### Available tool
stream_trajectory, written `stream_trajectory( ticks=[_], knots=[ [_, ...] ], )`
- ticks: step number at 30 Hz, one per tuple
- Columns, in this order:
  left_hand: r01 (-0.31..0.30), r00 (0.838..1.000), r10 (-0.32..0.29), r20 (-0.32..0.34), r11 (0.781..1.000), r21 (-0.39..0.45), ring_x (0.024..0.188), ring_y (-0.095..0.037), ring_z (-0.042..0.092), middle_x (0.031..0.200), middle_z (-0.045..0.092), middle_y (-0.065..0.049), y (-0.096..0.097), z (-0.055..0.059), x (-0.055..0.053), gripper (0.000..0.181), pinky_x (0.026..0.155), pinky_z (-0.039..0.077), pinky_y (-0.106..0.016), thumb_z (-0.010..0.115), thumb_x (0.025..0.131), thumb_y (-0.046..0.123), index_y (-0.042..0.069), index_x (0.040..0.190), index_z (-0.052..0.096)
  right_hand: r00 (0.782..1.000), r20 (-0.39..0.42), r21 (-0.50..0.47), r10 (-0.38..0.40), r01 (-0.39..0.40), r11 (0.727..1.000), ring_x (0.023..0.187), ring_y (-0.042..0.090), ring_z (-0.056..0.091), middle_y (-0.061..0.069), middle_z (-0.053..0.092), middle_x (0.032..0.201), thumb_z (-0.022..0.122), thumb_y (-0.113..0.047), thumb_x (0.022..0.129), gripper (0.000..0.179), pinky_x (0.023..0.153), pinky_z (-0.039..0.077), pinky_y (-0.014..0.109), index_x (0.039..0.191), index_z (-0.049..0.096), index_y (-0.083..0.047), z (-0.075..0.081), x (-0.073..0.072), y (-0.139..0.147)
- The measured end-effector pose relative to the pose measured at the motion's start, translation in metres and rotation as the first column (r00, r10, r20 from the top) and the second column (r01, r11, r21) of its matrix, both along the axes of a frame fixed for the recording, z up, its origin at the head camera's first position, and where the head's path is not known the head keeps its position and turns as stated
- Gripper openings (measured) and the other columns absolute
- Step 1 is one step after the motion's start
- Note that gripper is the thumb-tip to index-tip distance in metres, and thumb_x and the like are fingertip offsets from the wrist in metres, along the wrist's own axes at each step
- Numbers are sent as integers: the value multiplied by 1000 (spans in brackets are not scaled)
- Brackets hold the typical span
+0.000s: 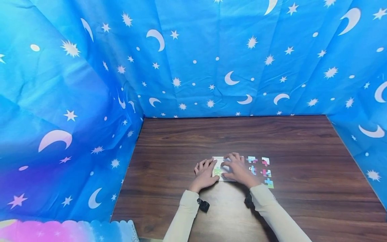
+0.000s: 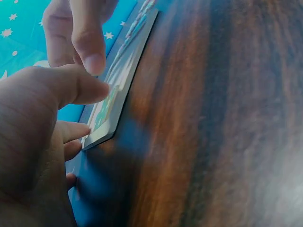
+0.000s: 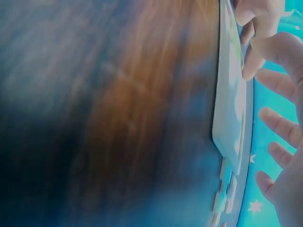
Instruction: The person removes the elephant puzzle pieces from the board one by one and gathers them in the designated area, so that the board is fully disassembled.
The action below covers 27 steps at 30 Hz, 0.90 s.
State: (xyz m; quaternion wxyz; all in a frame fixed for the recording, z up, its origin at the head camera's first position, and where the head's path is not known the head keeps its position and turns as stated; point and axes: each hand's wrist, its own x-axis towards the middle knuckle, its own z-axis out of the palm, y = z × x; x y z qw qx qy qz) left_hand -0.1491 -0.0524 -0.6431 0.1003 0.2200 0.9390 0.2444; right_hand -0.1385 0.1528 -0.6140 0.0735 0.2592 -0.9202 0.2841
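Observation:
A white puzzle tray point(image 1: 227, 179) lies flat on the table, with a green puzzle piece point(image 1: 217, 171) set in its lower left part. My left hand point(image 1: 205, 174) rests at the tray's left side, its thumb over the surface near the green piece. Above the tray hovers my right hand point(image 1: 239, 170), its fingers spread and slightly bent. Nothing shows between those fingers in the right wrist view, where the tray point(image 3: 229, 113) appears edge-on. The hands cover much of the tray's inside.
Several loose puzzle pieces point(image 1: 266, 172) in pink, blue and green lie to the right of the tray. The brown wooden table point(image 1: 302, 144) is bounded by a blue star-and-moon curtain point(image 1: 193, 74) at the back and sides. A pastel scalloped cloth point(image 1: 69, 230) sits at the lower left.

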Motion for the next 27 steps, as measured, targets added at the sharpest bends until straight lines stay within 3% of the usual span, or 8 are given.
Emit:
stream_trajectory(
  ticks=[9, 27],
  knots=[
    [29, 999, -30, -18, 999, -46, 142, -36, 27, 159, 36, -6, -2, 3, 0, 77, 108, 17, -63, 65, 83, 36, 16, 154, 42, 1000, 27, 32, 12, -13, 999, 120, 48, 41, 19, 58, 120, 87, -26, 73, 32, 91, 33, 67, 98, 77, -9, -5, -2, -10],
    [57, 998, -57, -19, 998, 13, 140, -39, 25, 159, 32, -10, -5, -1, -1, 84, 106, 15, -65, 65, 78, 37, 14, 155, 41, 999, 17, -12, -34, 34, 999, 122, 47, 41, 17, 59, 121, 86, -24, 73, 25, 96, 25, 72, 93, 75, -12, -10, 1, -1]
  ],
)
